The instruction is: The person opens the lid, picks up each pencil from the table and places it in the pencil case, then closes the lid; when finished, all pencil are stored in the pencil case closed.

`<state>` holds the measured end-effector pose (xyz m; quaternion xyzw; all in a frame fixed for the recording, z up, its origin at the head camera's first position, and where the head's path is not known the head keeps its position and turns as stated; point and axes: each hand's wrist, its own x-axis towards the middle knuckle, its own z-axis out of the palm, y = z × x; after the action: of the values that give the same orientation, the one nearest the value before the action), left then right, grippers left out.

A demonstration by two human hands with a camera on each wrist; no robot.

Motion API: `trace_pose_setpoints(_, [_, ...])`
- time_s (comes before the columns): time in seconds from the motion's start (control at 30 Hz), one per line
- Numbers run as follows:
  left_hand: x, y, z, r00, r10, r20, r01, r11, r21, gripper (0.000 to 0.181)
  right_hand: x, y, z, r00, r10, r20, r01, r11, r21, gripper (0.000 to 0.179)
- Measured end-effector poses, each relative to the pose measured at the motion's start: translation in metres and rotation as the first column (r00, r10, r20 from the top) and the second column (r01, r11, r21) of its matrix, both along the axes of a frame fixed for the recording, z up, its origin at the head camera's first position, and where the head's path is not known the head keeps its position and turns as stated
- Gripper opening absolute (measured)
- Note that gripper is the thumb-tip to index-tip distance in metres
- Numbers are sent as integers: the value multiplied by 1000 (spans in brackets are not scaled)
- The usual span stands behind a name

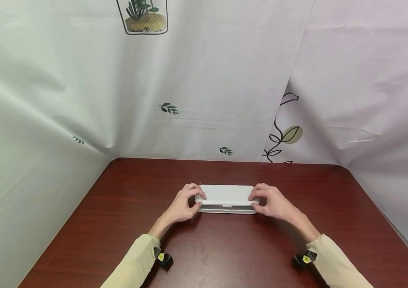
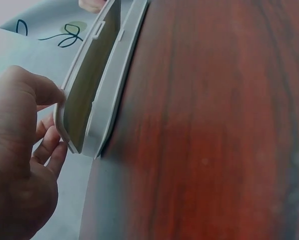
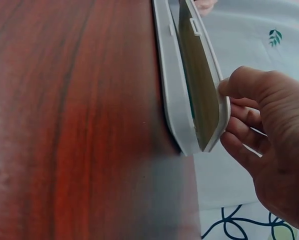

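A long white pencil case (image 1: 227, 212) with rounded corners lies crosswise on the table, its hinged lid (image 1: 227, 194) tilted partly up. Between lid and base a dark gap shows along the front; what lies inside is mostly hidden. My left hand (image 1: 182, 204) pinches the lid's left end, thumb at the front edge and fingers over the top. At the opposite end my right hand (image 1: 274, 203) grips the lid in the same manner. A small clasp (image 2: 98, 30) is visible midway along the lid's edge in the left wrist view.
The reddish-brown wooden table (image 1: 225, 252) has rounded far corners. Pale cloth (image 1: 218, 80) with printed leaves and plants hangs behind it and along both sides. Each sleeved wrist wears a small black camera, one at the left cuff (image 1: 164, 259).
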<state>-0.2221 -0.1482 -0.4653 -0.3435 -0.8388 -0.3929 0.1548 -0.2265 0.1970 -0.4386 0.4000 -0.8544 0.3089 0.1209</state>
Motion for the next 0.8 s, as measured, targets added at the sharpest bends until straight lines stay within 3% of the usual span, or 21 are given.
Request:
trace_pose_setpoints(0.33, [1,-1,-2,1000,-18,-16,18,999,-38,22,0,0,-7,998,39,-49,-38,999,23,22])
trace_pose_setpoints(0.8, [0,-4,0,999,-42,-27,39,994,-100,19,1,-2,-7,999,39,6,-39,999,36,19])
